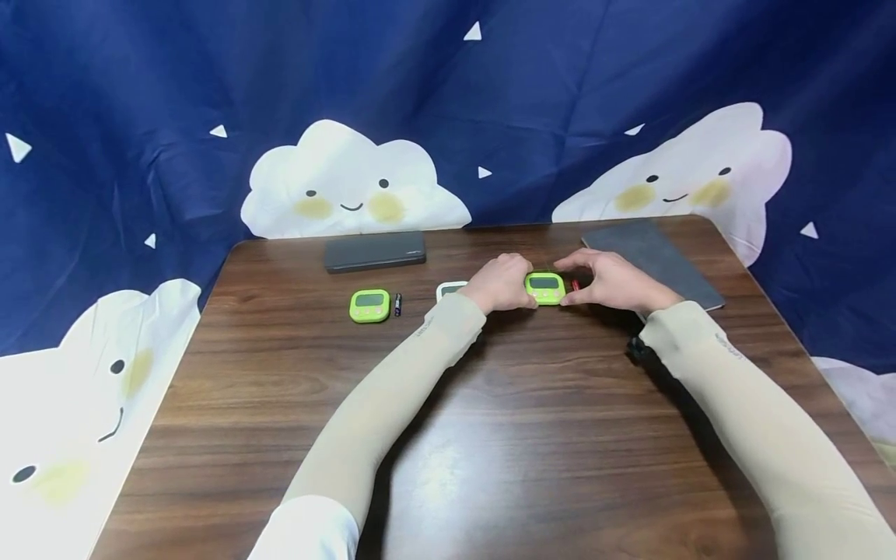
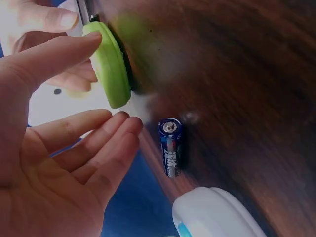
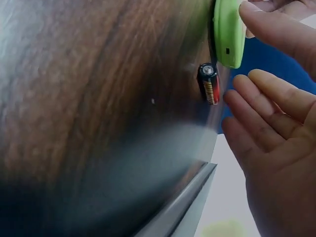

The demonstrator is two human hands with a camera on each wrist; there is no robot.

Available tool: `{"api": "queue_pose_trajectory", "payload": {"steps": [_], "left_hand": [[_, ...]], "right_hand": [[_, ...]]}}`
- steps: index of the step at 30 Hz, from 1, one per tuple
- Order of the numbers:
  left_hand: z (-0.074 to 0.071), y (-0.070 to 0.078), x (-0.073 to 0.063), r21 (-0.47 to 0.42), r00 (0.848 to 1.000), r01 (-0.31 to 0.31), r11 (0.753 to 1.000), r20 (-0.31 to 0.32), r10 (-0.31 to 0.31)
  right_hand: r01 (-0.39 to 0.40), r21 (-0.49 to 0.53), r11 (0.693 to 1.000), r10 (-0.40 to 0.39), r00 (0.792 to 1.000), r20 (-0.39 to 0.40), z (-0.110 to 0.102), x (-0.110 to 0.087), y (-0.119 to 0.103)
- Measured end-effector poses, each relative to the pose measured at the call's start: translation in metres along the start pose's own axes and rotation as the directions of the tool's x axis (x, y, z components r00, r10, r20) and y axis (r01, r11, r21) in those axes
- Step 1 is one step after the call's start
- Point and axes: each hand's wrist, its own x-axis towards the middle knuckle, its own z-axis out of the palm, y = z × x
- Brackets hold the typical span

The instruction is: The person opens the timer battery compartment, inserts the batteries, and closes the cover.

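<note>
A lime-green digital timer [image 1: 544,288] lies on the table between both hands. At its left side, my left hand [image 1: 501,281] has the thumb on the timer's edge and the other fingers loosely extended. My right hand [image 1: 610,281] arches at the opposite side, thumb at the near right corner, fingers spread toward the back. In the left wrist view, a blue battery [image 2: 171,148] stands out beside the left fingertips; the left hand hides it from the head view. A black and red battery [image 3: 209,85] lies just right of the timer, near the right fingertips.
A white timer [image 1: 450,288] is partly covered by the left hand. Farther left lie a second green timer [image 1: 369,306] and a dark battery [image 1: 397,304]. A dark grey case [image 1: 375,251] sits at the back edge, and a flat grey board [image 1: 654,260] lies behind the right hand.
</note>
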Motion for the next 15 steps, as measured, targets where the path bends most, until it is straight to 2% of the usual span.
{"api": "queue_pose_trajectory", "payload": {"steps": [4, 11, 15], "left_hand": [[-0.0004, -0.001, 0.0002, 0.007, 0.999, 0.027, 1.0, 0.021, -0.027], [-0.0016, 0.0008, -0.0024, 0.002, 0.999, 0.033, 0.999, 0.034, -0.034], [-0.0033, 0.0027, -0.0044, -0.044, 0.999, 0.031, 0.999, 0.028, -0.03]], "right_hand": [[-0.001, -0.007, 1.0, 0.001, 1.0, 0.006, 0.0042, 0.003, -0.0004], [-0.008, -0.037, 0.999, 0.009, 1.0, 0.026, 0.0084, 0.0036, 0.0012], [0.0, -0.052, 0.999, 0.0, 1.0, 0.016, 0.0081, 0.0033, 0.0014]]}}
